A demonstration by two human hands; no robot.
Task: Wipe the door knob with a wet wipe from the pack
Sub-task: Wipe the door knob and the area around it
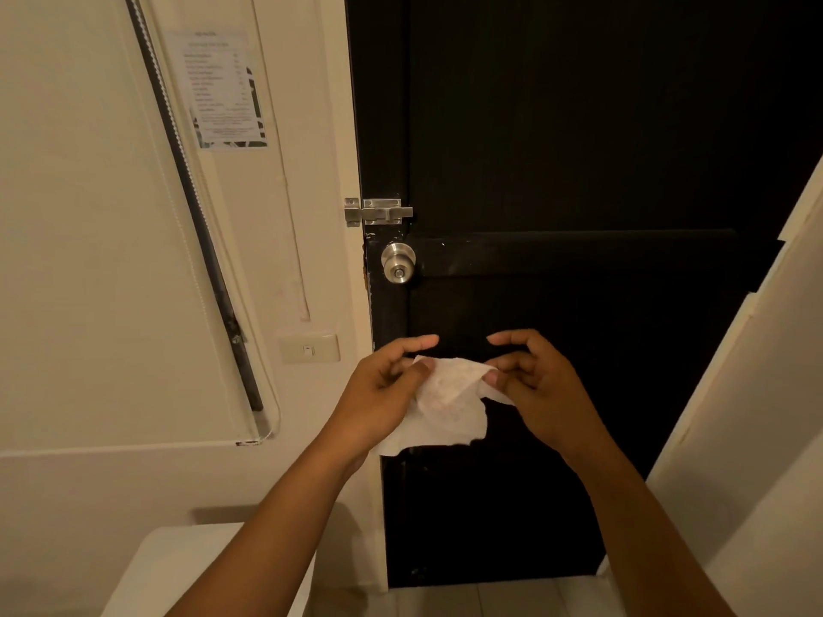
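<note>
White wet wipe (445, 407) hung crumpled between both hands, well below the steel door knob (397, 263) at the black door (579, 149)'s left edge. Left hand (378, 394) pinched its top left corner, right hand (530, 385) pinched its right edge. Sliding bolt (378, 211) sat just above the knob.

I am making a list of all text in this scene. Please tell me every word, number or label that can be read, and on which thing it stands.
Printed paper notice on the cream wall left of the black door: many lines of text, all too small and blurred to read.
White wet wipe held in both hands: no text visible.
Nothing else bears writing.
</note>
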